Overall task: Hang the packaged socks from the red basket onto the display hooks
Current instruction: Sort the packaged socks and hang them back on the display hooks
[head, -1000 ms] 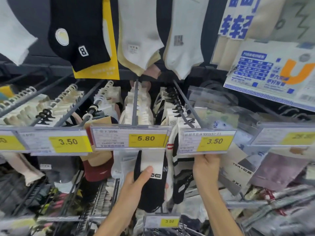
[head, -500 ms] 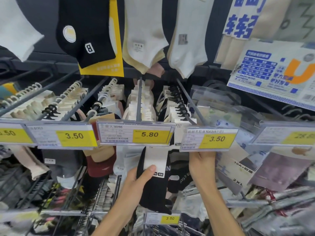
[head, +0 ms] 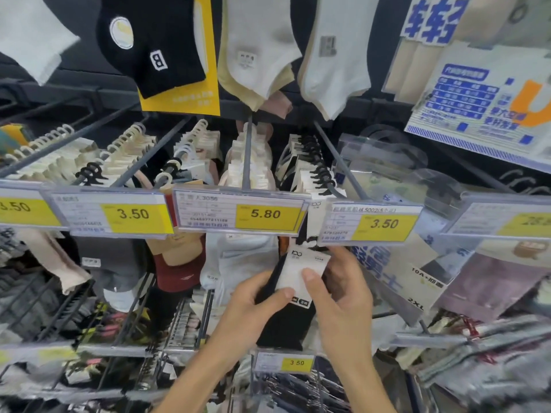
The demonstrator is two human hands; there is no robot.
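Grip from both sides: left hand [head: 258, 305] and right hand [head: 343, 296] pinch the card [head: 301, 271] on the black sock pack [head: 286, 329]

Both hands on one pair of black socks [head: 287, 326], just below the row of price tags. Left hand [head: 253, 305] pinches the lower left of the white card [head: 301, 271], thumb on its face. Right hand [head: 343, 296] grips the card's right edge, thumb across the front. Card top sits under the 3.50 tag [head: 369, 223], beside the 5.80 tag [head: 238, 214]. Above, an angled hook [head: 334, 153] carries hung socks.
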